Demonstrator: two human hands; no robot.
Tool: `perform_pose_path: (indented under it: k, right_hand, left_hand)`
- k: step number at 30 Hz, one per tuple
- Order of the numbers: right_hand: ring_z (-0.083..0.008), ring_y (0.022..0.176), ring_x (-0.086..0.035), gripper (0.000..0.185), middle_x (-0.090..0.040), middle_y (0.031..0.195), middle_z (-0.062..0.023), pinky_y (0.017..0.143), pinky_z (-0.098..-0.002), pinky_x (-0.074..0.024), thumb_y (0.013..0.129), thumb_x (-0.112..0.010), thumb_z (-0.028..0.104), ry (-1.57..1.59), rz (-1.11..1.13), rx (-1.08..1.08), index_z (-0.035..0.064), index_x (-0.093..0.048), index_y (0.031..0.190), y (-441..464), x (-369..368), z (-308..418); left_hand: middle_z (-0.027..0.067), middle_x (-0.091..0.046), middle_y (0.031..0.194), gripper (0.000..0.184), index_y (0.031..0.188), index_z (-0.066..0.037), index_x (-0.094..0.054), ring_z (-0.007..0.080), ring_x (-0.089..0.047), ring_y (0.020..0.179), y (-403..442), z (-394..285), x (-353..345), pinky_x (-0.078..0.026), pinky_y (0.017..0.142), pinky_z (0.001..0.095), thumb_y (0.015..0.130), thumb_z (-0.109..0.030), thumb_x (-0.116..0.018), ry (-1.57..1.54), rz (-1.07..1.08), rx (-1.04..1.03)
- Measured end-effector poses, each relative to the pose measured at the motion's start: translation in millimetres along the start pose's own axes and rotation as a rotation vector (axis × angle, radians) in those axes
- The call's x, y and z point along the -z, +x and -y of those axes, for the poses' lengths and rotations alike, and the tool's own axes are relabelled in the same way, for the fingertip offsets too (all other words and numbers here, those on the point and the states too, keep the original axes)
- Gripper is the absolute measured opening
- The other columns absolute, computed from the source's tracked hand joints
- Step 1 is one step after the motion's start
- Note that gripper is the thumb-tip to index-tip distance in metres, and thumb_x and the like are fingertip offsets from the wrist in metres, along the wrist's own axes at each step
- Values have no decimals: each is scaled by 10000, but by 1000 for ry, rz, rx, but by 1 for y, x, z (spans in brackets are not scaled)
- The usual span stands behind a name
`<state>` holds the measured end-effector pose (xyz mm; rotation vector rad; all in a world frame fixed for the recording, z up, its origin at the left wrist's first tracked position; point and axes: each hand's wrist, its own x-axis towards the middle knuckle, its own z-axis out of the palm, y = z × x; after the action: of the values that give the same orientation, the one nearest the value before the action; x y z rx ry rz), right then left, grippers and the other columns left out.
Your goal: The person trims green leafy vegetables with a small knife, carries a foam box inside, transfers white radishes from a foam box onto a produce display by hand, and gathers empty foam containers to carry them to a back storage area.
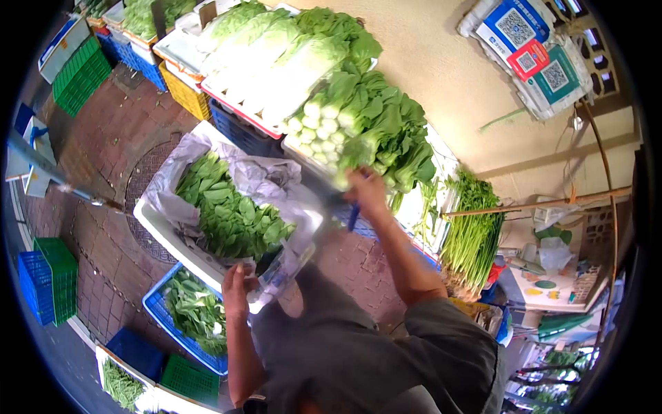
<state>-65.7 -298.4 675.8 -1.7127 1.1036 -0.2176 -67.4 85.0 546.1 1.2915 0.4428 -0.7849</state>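
Note:
My left hand (238,284) is closed over the near edge of a white foam box (172,238). Pale crumpled paper (265,172) lines the box around a heap of green leafy vegetables (234,207). My right hand (367,195), slightly blurred, is closed on a slim blue object (354,216) that sticks out below the fist; its kind is unclear. This hand is at the near edge of a pile of bok choy (386,124), and a blurred pale green patch by the fingers may be one of its stalks. Whether the fingers touch the bok choy, I cannot tell.
Chinese cabbages (276,69) lie on the stand beyond the bok choy, and long green stalks (472,234) lie to the right. A blue basket of greens (189,310) sits left of my legs. Crates (58,276) stand on brick paving. A metal pole (69,183) juts in at left.

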Motion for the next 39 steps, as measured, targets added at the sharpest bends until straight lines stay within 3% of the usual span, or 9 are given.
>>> perform_pose_path:
  k: [3,10,14,17,20,22,29,33,39]
  right_hand:
    - [-114,494,-491,392,-533,695,-27,457,-281,-478,879,-731,303,322,-124,173,-52,-615,1000,96,81,9]
    - [-138,542,-527,462,-637,815,-94,480,-316,-478,899,-718,372,126,-326,66,-65,-636,1024,226,111,-4]
    - [-113,582,-525,408,-658,882,-78,513,-278,-461,935,-678,330,156,-177,139,-33,-644,1120,135,33,-17]
    - [-51,485,-453,326,-578,667,15,452,-228,-371,934,-684,328,-43,84,122,13,-661,1014,43,-28,-63]
    - [-54,498,-483,219,-605,684,2,446,-232,-359,943,-637,265,-227,300,-28,54,-675,901,-3,-92,-130]
    - [-72,495,-499,213,-583,651,-6,441,-247,-391,915,-651,251,-297,446,-176,40,-677,911,-19,-119,-187]
    - [-139,563,-596,311,-673,833,-78,469,-272,-512,880,-671,225,-482,469,-387,-10,-670,1084,-21,-179,-302]
    - [-141,609,-615,317,-681,859,-79,476,-272,-516,885,-672,229,-453,425,-484,-2,-667,1101,-7,-183,-328]
    - [-133,617,-609,306,-684,868,-84,475,-272,-518,883,-670,215,-419,490,-473,3,-659,1104,-2,-202,-338]
  left_hand:
    - [132,-664,1037,469,1221,-21,-588,222,-655,739,4,31,-2,-547,661,337,967,-413,-633,18,-58,31]
    - [117,-657,960,422,1222,-9,-568,201,-643,670,31,78,8,-534,589,320,974,-345,-625,0,-157,109]
    - [72,-624,890,384,1197,30,-611,128,-596,664,58,60,36,-477,573,257,973,-282,-610,-24,-145,116]
    - [4,-604,732,374,1117,14,-668,92,-551,596,100,67,73,-424,522,258,944,-317,-640,119,-101,57]
    - [154,-730,914,424,1194,-4,-663,267,-709,779,174,38,88,-538,707,397,937,-339,-628,438,-121,66]
    - [178,-724,1053,448,1160,-25,-686,399,-663,1027,245,51,109,-515,898,459,924,-402,-633,732,-60,-412]
    - [245,-687,1097,414,1090,-25,-699,403,-648,1060,493,3,200,-502,931,462,917,-390,-608,861,-288,-528]
    - [275,-675,1132,466,1107,31,-665,432,-654,1030,509,-23,247,-514,917,474,923,-386,-570,956,-850,-382]
    - [299,-684,1057,423,1081,76,-613,415,-673,1021,557,-18,259,-533,913,452,958,-311,-498,1441,-627,-167]
